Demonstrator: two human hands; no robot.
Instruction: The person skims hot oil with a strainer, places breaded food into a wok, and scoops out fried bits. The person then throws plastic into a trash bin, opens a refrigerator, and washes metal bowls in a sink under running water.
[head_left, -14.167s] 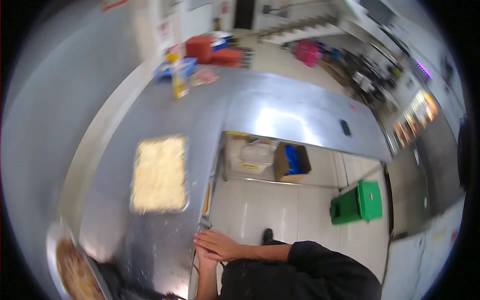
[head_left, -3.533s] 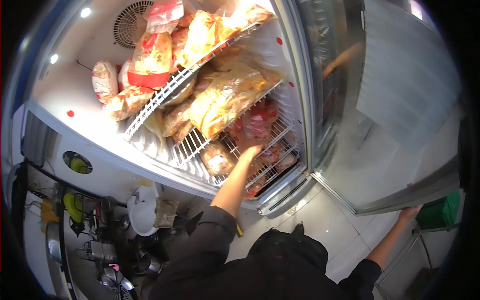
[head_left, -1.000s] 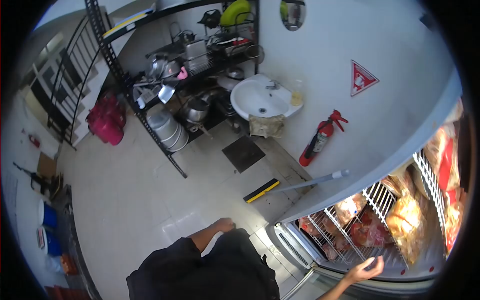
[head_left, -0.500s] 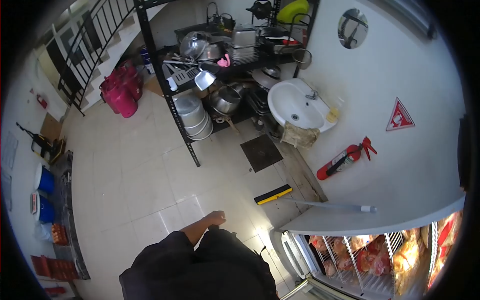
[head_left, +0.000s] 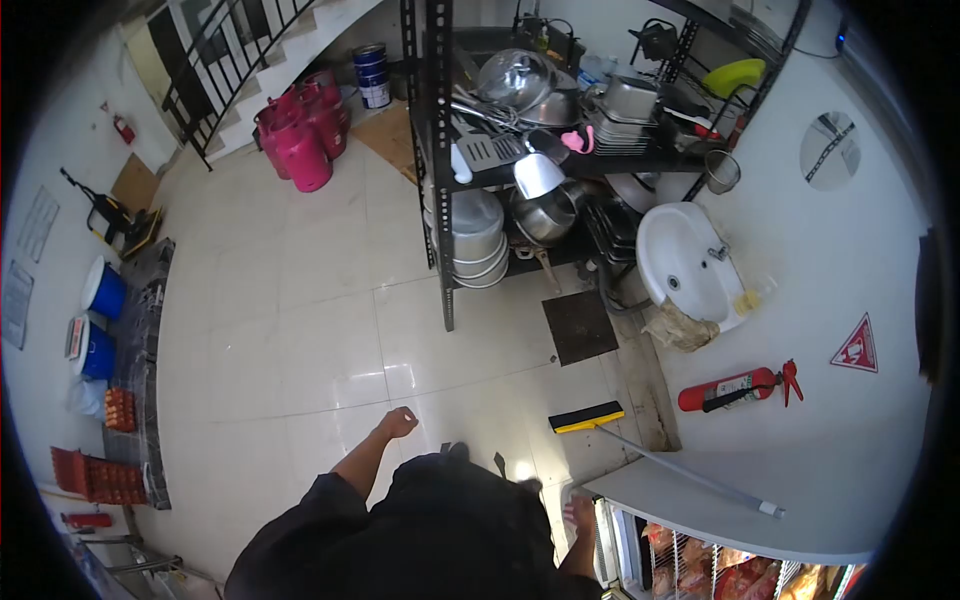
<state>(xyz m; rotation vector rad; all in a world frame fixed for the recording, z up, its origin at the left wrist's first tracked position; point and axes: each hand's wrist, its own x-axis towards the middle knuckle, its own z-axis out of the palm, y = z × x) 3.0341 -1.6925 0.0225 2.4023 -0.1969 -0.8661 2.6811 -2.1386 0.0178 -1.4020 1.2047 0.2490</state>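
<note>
My left hand (head_left: 400, 422) is held out over the tiled floor, its fingers curled in, and I see nothing in it. On the other side of my dark clothing, my right hand (head_left: 578, 512) is beside the edge of a lit display fridge (head_left: 610, 535). Its fingers look extended and partly apart, with nothing visible in them; whether they touch the fridge, I cannot tell. Inside the fridge, bagged food (head_left: 745, 578) sits behind white wire racks. A squeegee (head_left: 588, 417) with a yellow and black head leans near the fridge.
A black metal shelf (head_left: 440, 200) carries pots, trays and utensils. Right of it are a white washbasin (head_left: 660, 240) and a red fire extinguisher (head_left: 735, 388). Pink gas cylinders (head_left: 300, 150) stand by the stairs. Blue buckets (head_left: 97, 350) and egg trays (head_left: 100, 478) line the left wall.
My view has turned and shifted, so the shelf and basin sit further right. My right hand has come into sight beside the fridge. My left hand appears further left.
</note>
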